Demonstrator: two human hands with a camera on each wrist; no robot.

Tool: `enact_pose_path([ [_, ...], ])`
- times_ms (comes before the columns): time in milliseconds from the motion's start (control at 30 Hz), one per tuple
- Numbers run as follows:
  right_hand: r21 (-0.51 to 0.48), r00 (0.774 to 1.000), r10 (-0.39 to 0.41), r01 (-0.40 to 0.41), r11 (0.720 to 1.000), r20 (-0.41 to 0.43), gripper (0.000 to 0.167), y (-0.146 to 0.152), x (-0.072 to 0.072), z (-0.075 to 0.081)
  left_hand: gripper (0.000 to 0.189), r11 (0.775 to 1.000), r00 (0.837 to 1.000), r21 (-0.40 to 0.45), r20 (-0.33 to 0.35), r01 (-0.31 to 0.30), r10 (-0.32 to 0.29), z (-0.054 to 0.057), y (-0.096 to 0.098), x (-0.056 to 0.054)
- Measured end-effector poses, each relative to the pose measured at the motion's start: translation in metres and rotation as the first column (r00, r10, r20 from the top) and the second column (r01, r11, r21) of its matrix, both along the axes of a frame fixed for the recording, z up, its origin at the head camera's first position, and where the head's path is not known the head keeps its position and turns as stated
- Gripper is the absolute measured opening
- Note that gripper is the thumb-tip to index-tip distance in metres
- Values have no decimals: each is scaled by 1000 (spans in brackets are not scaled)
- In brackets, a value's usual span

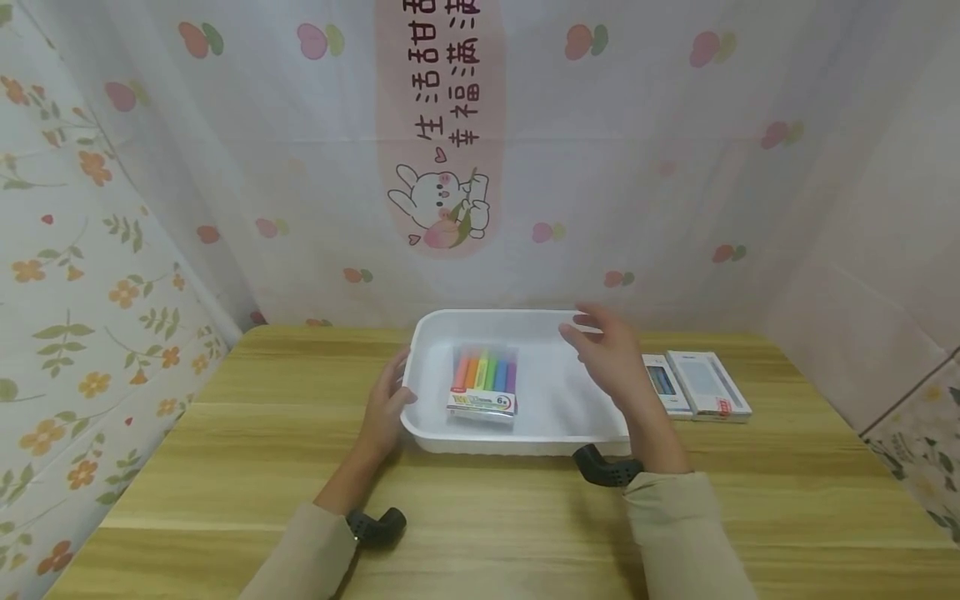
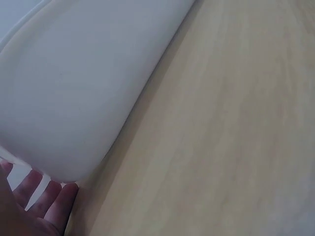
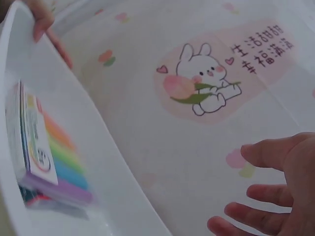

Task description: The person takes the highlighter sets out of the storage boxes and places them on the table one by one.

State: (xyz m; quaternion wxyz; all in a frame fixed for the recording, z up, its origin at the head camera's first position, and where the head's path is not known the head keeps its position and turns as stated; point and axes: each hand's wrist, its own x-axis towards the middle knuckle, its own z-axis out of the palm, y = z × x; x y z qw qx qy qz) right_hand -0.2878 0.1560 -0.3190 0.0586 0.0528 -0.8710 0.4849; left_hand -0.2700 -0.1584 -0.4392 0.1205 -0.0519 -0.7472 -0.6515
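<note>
Tray [image 1: 540,400], white plastic, sits on the wooden table [image 1: 225,467] toward the back edge near the printed curtain [image 1: 300,167]. Inside the tray, over on its left half, there's a pack of markers [image 1: 484,381] lying flat, orange through purple, with a "6" on the label.

Left hand [image 1: 387,408] is up against the tray's left rim, thumb hooked over the edge and fingers along the outer wall, so it's gripping the rim. In the left wrist view you just get the tray's outer wall and some fingertips [image 2: 47,199] tucked under its edge.

Right hand [image 1: 606,354] hovers above the tray's right side, fingers spread and relaxed, holding nothing and not touching the tray. Right wrist view backs that up: open fingers [image 3: 268,189] in mid-air with the bunny print on the curtain behind.

Just right of the tray, two flat boxes [image 1: 697,385] lie side by side on the table, the nearer one partly hidden behind the right hand.
</note>
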Motion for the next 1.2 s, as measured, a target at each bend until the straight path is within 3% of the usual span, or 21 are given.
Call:
enact_pose_path([
  [200,-25,999,3,-2,1000,49,63,-9,-4,-11,70,1000,1000,-2,3,3,-3,-1,-2,-1],
  [767,65,987,-37,27,998,155,63,-31,-15,-43,70,1000,1000,-26,2,-5,5,2,1,2],
  [967,75,985,-29,17,997,168,65,-35,-14,-45,69,1000,1000,-22,-2,18,-18,2,2,2],
  [1200,129,984,-7,-16,991,176,67,-46,-12,-43,69,1000,1000,-25,-6,-6,5,3,3,3],
])
